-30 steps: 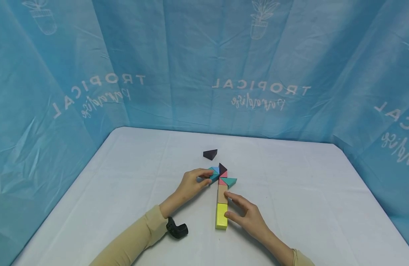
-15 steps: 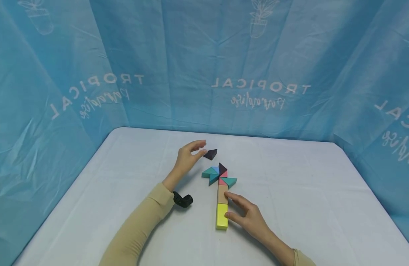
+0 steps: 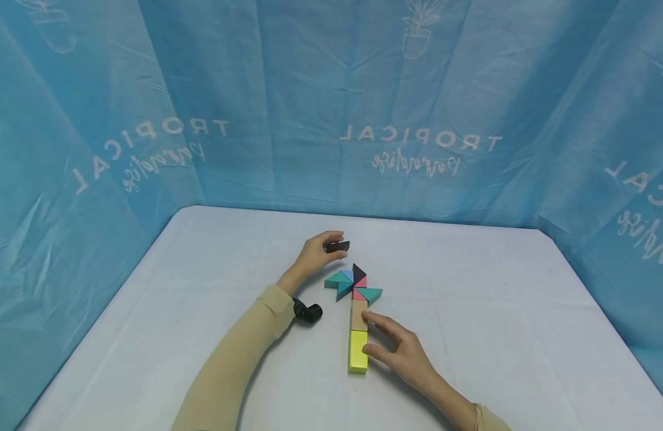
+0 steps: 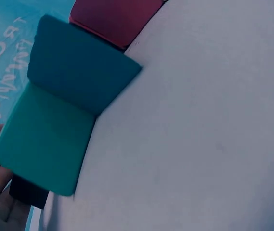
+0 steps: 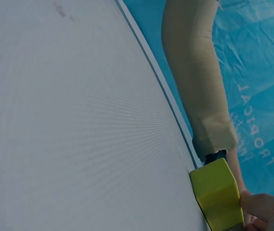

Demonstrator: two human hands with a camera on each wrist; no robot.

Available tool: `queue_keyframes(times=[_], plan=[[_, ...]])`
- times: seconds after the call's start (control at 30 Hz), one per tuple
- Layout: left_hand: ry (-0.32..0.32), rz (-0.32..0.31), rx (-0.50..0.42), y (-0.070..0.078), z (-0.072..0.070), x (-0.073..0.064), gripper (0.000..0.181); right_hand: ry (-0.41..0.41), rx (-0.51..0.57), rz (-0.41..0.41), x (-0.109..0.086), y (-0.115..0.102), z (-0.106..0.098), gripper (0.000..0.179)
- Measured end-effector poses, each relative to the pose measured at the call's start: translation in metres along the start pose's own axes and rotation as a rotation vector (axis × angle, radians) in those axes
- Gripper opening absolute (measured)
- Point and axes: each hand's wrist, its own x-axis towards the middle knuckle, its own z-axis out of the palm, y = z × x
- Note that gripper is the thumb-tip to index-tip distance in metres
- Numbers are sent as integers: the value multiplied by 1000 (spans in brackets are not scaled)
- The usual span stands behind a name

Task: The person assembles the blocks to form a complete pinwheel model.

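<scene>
My left hand (image 3: 314, 254) pinches a loose black triangular block (image 3: 338, 246) between thumb and fingers, beyond the arrangement. The block also shows as a dark piece (image 4: 28, 191) beside the fingers in the left wrist view. Nearer lies a pinwheel of small triangular blocks: teal (image 3: 338, 279), blue (image 3: 348, 275), black (image 3: 359, 275) and red (image 3: 360, 282). A tan block (image 3: 358, 317) and a yellow block (image 3: 357, 353) continue from it in a line. Along their right side rests my right hand (image 3: 406, 358), its index finger at the tan block and thumb at the yellow one, fingers loosely bent.
A white cloth covers the table (image 3: 498, 311). Blue printed curtains (image 3: 320, 120) hang behind and at both sides. A black wrist device (image 3: 308, 312) sits under the left wrist, left of the blocks.
The left hand has left the teal blocks, moved away to the far black block and taken hold of it, and that block has turned. The right hand has stayed in place.
</scene>
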Motion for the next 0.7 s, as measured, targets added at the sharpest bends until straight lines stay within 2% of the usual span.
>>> queue_keyframes(times=[0.1, 0.27, 0.4, 0.57, 0.7], plan=[[-1, 8, 57, 0, 3, 1, 48, -3, 12, -1, -1, 6, 0, 54], [39, 2, 87, -2, 3, 0, 38, -4, 34, -3, -1, 24, 0, 54], [84, -17, 82, -6, -2, -4, 34, -1, 22, -5, -1, 17, 0, 55], [159, -4, 73, -10, -7, -9, 28, -3, 12, -3, -2, -1, -1, 54], [150, 0, 78, -12, -7, -12, 33, -6, 9, -10, -1, -8, -2, 53]])
